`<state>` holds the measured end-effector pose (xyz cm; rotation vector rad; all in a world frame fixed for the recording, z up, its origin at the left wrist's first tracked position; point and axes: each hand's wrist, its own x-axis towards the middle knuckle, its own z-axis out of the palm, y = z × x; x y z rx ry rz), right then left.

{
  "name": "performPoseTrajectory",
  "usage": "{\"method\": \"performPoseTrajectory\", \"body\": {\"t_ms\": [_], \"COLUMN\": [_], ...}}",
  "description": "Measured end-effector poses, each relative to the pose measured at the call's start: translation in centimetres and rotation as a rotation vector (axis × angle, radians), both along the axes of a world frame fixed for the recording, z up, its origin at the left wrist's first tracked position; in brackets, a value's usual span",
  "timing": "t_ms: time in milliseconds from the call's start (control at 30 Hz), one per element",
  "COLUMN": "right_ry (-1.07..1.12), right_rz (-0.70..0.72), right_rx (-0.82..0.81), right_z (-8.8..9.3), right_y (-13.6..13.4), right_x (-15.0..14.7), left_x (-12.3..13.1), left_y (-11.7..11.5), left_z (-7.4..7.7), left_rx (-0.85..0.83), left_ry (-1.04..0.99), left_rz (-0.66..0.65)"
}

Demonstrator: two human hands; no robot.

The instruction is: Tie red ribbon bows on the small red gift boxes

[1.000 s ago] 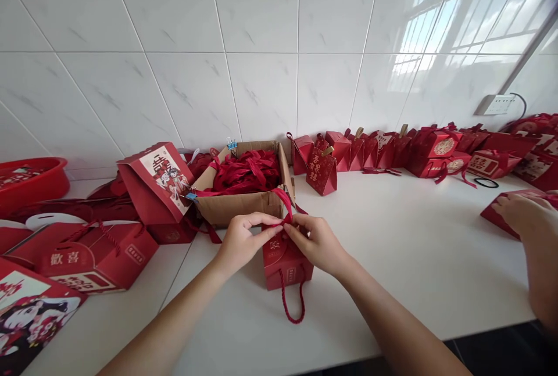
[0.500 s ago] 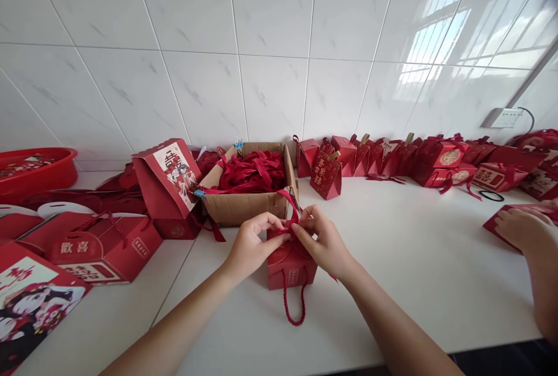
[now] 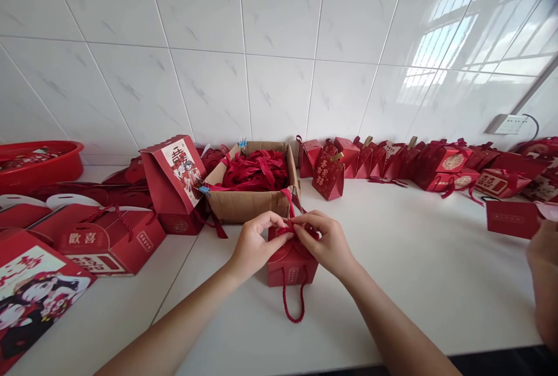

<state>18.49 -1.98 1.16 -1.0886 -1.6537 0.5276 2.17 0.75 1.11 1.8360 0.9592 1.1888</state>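
A small red gift box [image 3: 291, 265] stands on the white table between my forearms, its twisted cord handle [image 3: 293, 313] hanging down the near side. Above its top, my left hand [image 3: 260, 243] pinches a red ribbon [image 3: 291, 201] between thumb and fingers. Pressed close from the other side, my right hand [image 3: 321, 240] pinches the same ribbon, the fingertips of both hands nearly touching. The fingers partly hide the ribbon's loops. Behind the hands is a cardboard box [image 3: 246, 204] with blue clips, filled with red ribbons [image 3: 257, 171].
Red boxes [image 3: 111, 240] crowd the left, with a tall one [image 3: 172, 181] beside the cardboard box and a red basin [image 3: 70, 162] behind. More small boxes [image 3: 329, 177] line the wall. At the right edge another person's hand [image 3: 544, 260] is near a red box [image 3: 512, 219].
The ribbon loop above my fingers has come down lower, and my fingertips remain together. At the right, the other person's box has tilted upright and their hand has shifted. The view has turned slightly.
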Motion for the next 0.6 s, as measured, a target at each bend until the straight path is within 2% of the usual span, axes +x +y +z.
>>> {"method": "performPoseTrajectory", "body": {"t_ms": [233, 433, 600], "right_ry": [-0.126, -0.186, -0.238], "right_rz": [0.143, 0.122, 0.003], "right_rx": [0.014, 0.009, 0.059], "right_z": [0.36, 0.14, -0.19], "right_y": [-0.47, -0.08, 0.11], "right_x": [0.68, 0.91, 0.86], "left_x": [-0.26, -0.35, -0.35], "left_y": [0.25, 0.13, -0.03], "left_z": [0.05, 0.19, 0.40], "left_rx": [0.022, -0.024, -0.050], "left_ry": [0.016, 0.012, 0.026], "left_rz": [0.003, 0.007, -0.026]}}
